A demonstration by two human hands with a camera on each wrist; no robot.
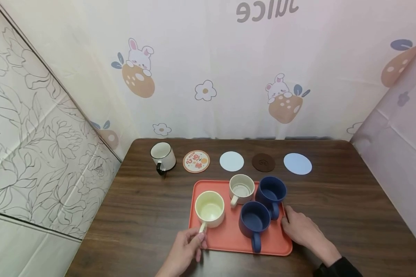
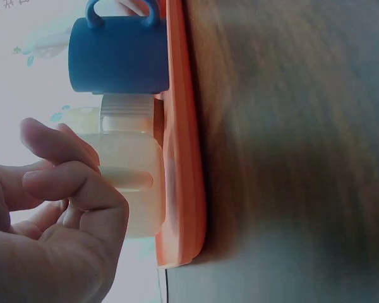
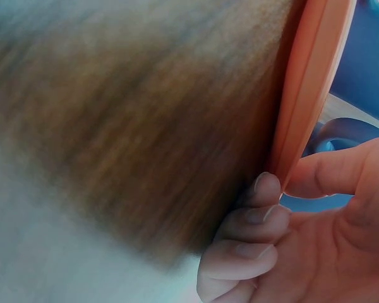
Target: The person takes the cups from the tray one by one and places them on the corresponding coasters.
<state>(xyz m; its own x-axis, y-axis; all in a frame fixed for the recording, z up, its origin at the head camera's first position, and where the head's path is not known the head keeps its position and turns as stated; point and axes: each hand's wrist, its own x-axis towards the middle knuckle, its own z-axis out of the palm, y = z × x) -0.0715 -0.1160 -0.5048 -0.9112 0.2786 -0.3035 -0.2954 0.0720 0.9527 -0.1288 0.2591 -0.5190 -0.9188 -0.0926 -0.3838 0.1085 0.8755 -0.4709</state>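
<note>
A coral-red tray (image 1: pixel 225 240) lies on the wooden table with several mugs on it. At its left side is a pale yellow mug (image 1: pixel 209 209), its handle turned toward my left hand (image 1: pixel 183 246). My left thumb and curled fingers (image 2: pixel 82 189) are at that handle and hide its end. A small cream mug (image 1: pixel 241 188) stands near the tray's far edge. Two dark blue mugs, one at the back (image 1: pixel 271 192) and one in front (image 1: pixel 254 219), stand to the right. My right hand (image 1: pixel 303 229) grips the tray's right rim, thumb over the edge, fingers (image 3: pixel 259 218) curled outside.
A white mug with a black handle (image 1: pixel 163 156) stands at the back left. Beside it runs a row of round coasters: patterned (image 1: pixel 196 161), white (image 1: pixel 231 161), dark brown (image 1: pixel 263 162) and pale blue (image 1: pixel 297 163). A printed curtain (image 1: pixel 208 57) hangs behind the table.
</note>
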